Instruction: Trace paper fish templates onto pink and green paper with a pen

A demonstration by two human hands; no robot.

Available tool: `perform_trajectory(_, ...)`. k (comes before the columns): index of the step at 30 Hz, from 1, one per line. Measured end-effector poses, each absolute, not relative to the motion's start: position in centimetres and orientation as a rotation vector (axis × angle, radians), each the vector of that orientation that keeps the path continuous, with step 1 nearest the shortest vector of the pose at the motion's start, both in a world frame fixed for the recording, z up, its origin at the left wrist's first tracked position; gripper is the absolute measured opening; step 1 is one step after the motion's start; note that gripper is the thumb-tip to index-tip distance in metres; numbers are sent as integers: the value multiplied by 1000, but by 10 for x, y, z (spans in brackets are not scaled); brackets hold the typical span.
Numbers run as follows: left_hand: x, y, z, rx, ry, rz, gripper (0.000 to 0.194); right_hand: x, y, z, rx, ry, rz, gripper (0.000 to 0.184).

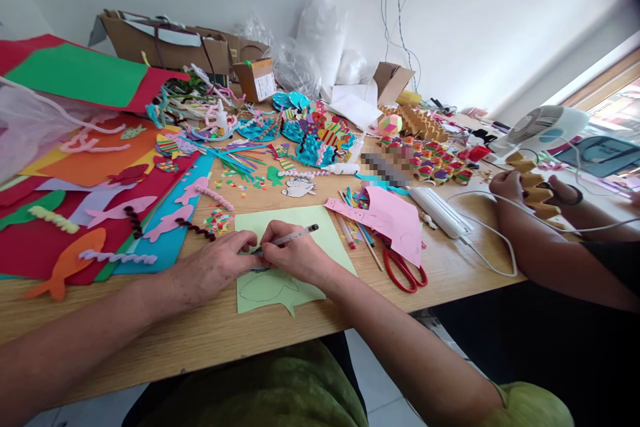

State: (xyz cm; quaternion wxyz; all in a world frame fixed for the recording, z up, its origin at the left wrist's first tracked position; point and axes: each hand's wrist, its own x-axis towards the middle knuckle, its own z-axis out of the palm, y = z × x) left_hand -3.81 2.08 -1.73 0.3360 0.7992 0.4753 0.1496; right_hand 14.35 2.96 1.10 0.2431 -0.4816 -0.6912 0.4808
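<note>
A pale green sheet of paper (300, 213) lies at the table's front edge, with a fish outline (270, 288) drawn on its lower part. My right hand (293, 253) is closed around a pen (300, 233), its tip down on the paper and its back end pointing up to the right. Beside it my left hand (220, 260) rests over the sheet's left edge, fingers bent and pressed down close to the pen tip. Something small and dark shows under the fingers; what it is I cannot make out.
Paper fish, such as an orange one (75, 260), lie on coloured sheets at left. Red-handled scissors (407, 273) sit under pink paper (387, 217) at right. Further right are a white power strip (440, 210), a cable, and another person's hands (507, 187) holding egg-carton card (535, 190).
</note>
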Motion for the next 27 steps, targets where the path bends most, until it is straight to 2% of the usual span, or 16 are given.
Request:
perform_trajectory(7, -29, 18, -2, 1911, 1315, 397, 27, 143, 36, 5, -1249, -1862, 1403, 9)
perform_trajectory(27, -39, 22, -18, 2180, 1118, 438, 27, 141, 37, 8, -1199, -1907, 1398, 10)
